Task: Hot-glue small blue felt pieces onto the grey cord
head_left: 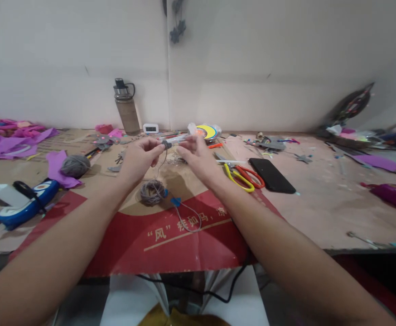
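My left hand (140, 157) and my right hand (196, 156) are raised together over the table, fingertips nearly touching. Between them they pinch a small dark grey piece (166, 144) with a thin grey cord hanging from it. The cord runs down to a small coil of grey cord (152, 192) lying on the red and tan cardboard (171, 240). A little blue bit (175, 201) sits on the cord beside the coil. Both hands have their fingers closed in a pinch.
Yellow and orange scissors (243, 175) and a black phone (272, 174) lie right of my hands. A grey yarn ball (74, 165), purple paper scraps (11, 145) and a blue glue gun (28, 203) are at the left. A water bottle (126, 107) stands by the wall.
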The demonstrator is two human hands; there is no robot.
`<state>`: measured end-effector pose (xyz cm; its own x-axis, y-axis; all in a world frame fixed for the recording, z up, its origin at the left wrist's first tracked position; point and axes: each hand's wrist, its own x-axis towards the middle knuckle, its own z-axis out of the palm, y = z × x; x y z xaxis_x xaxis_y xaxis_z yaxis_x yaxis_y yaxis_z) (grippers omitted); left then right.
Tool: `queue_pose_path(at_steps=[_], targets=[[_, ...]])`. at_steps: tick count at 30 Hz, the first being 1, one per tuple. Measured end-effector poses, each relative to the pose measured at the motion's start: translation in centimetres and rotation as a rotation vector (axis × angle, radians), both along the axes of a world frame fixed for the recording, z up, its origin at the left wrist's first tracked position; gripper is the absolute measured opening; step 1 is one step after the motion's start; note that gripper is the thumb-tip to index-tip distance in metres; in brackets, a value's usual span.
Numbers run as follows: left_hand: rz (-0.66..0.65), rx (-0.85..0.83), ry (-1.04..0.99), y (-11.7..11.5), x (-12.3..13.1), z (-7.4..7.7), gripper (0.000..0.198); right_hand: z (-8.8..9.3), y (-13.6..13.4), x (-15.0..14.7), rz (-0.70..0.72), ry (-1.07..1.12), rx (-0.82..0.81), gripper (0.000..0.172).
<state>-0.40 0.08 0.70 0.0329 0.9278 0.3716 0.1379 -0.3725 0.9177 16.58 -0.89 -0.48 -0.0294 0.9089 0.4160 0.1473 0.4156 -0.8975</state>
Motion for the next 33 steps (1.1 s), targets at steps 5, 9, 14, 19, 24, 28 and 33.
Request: queue_pose_path(at_steps=[5, 9, 14, 19, 24, 28, 33], targets=[[-0.034, -0.001, 0.02, -0.7, 0.8, 0.0, 0.012, -0.5, -0.2, -2.3, 0.233, 0.263, -0.195, 0.023], [-0.099, -0.055, -0.065, -0.4, 0.8, -0.4, 0.012, -0.2, -0.4, -1.8, 0.199, 0.273, -0.247, 0.008], [-0.158, -0.137, -0.136, -0.3, 1.0, -0.5, 0.011, 0.0, -0.2, -1.4, 0.183, 0.255, -0.218, 0.012], [-0.188, -0.208, -0.202, -0.9, 1.2, 0.1, 0.008, -0.1, -0.1, -1.3, 0.119, 0.208, -0.224, 0.013], [-0.202, -0.214, -0.196, -0.8, 1.1, 0.0, 0.007, -0.3, -0.1, -1.3, 0.062, 0.128, -0.169, 0.011], [-0.171, -0.179, -0.118, -0.4, 1.1, -0.5, 0.012, -0.5, 0.0, -1.3, 0.028, 0.037, -0.123, 0.011], [-0.15, -0.187, -0.083, 0.0, 0.9, -0.8, 0.016, -0.4, -0.1, -1.3, 0.042, -0.007, -0.097, 0.01]])
